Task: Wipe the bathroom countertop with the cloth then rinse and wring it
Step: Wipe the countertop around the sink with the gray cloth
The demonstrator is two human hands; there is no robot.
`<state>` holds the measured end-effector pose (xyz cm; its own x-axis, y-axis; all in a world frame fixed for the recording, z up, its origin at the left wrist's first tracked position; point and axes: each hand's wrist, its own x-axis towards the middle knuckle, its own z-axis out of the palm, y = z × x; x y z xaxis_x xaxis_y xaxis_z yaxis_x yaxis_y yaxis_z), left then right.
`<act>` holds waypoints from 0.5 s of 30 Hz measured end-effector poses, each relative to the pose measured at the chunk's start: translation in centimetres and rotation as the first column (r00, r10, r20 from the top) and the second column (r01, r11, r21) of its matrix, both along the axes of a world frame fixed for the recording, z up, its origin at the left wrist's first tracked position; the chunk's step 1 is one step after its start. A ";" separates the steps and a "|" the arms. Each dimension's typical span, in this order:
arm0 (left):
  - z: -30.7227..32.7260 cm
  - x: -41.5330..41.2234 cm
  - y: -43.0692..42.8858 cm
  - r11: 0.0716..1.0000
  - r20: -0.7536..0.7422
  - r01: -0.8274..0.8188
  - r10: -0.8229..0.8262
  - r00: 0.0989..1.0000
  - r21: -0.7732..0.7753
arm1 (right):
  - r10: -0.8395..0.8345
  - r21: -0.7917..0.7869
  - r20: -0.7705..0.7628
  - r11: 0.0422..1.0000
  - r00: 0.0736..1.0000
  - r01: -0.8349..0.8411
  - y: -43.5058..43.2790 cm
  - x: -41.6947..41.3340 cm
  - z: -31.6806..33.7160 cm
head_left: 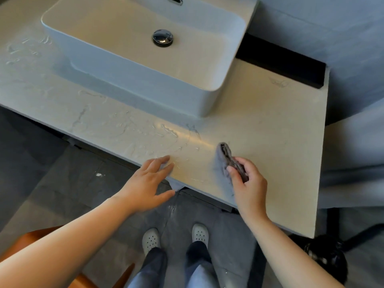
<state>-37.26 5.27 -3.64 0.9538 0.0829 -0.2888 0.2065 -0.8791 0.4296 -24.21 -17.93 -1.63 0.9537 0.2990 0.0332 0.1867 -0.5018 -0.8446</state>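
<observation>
Countertop (270, 125) wet w/ streaks in front of sink (133, 48). Right hand (247, 183) pinching cloth (225, 163); left hand (149, 181) spread at edge.

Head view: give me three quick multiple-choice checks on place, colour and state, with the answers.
1. Where is the cloth?
A. in the basin
B. on the countertop's front edge, right of centre
C. on the floor

2. What colour are the shoes?
A. white
B. black
C. red

3. How is the left hand?
A. closed on the cloth
B. on the drain plug
C. open, fingers spread

Answers: B, the right hand grips the cloth on the countertop near its front edge; A, both shoes are white with holes; C, its fingers are spread over the counter edge and hold nothing I can make out.
</observation>
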 end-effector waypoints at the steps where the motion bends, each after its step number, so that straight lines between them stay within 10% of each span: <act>1: 0.0 0.0 -0.1 1.000 -0.003 0.000 0.000 1.000 0.007 | -0.031 -0.034 0.039 0.999 0.999 0.032 0.0 0.9 -0.3; 7: 0.4 0.2 -0.3 1.000 0.008 -0.010 0.010 1.000 0.001 | -0.013 -0.237 0.097 0.971 0.995 0.036 0.7 -0.3 -3.8; 15: 0.4 -1.0 2.7 0.990 0.083 -0.058 0.047 0.995 0.126 | 0.086 -0.086 -0.065 0.992 0.994 -0.091 2.6 -7.9 -3.2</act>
<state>-38.27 7.98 -3.22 0.9667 0.1649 -0.1956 0.2234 -0.9168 0.3310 -32.11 -15.36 -4.86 0.9227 0.3816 -0.0543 0.1835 -0.5587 -0.8088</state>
